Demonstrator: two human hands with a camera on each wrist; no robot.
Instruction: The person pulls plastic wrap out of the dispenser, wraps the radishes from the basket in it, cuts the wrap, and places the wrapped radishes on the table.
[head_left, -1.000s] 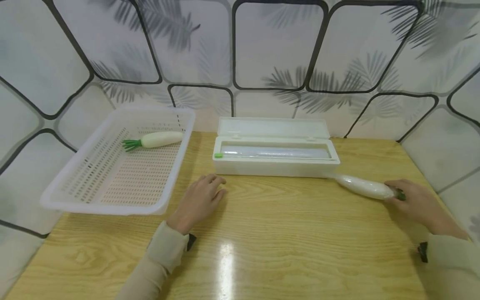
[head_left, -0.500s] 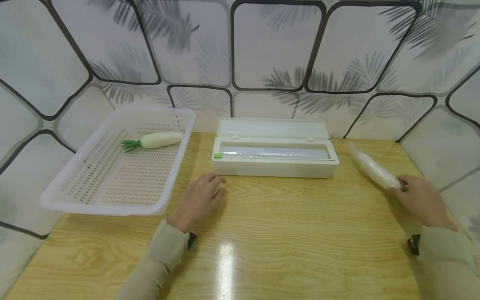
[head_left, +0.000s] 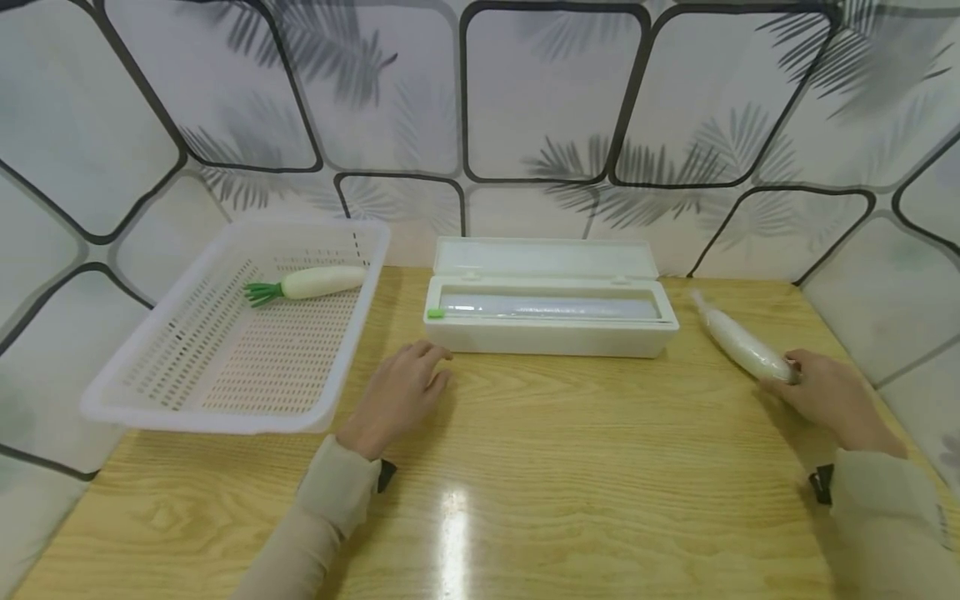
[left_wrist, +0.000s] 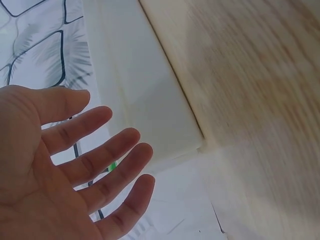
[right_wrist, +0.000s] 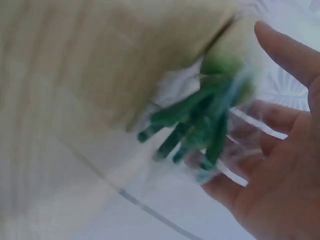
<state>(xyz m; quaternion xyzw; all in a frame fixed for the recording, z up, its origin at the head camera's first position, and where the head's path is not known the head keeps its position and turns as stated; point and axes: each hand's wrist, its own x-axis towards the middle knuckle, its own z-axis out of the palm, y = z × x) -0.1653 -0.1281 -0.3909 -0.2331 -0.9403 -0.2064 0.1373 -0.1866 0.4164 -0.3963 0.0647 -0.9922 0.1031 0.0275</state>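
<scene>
Over on the counter's (head_left: 600, 483) right side, the wrapped radish (head_left: 742, 343) is loosely held near its leafy end by the right hand (head_left: 828, 396), the left hand (head_left: 397, 387) relaxed and empty; probably light, firm and slippery, it's best gripped mid-body.

My getup's pretty simple: long, plain beige sleeves, with the left sleeve (head_left: 300, 529) bunching into soft wrinkles below its broad cuff (head_left: 337, 483) and the right sleeve (head_left: 885, 521) looking like the same matte fabric. There's a small, angular black piece on the thumb side of each wrist, one on the left (head_left: 387, 476) and its twin on the right (head_left: 822, 484), too small to make out properly. My left hand (head_left: 393, 392) and right hand (head_left: 825, 400) are bare, with creases lining the left finger joints.
</scene>
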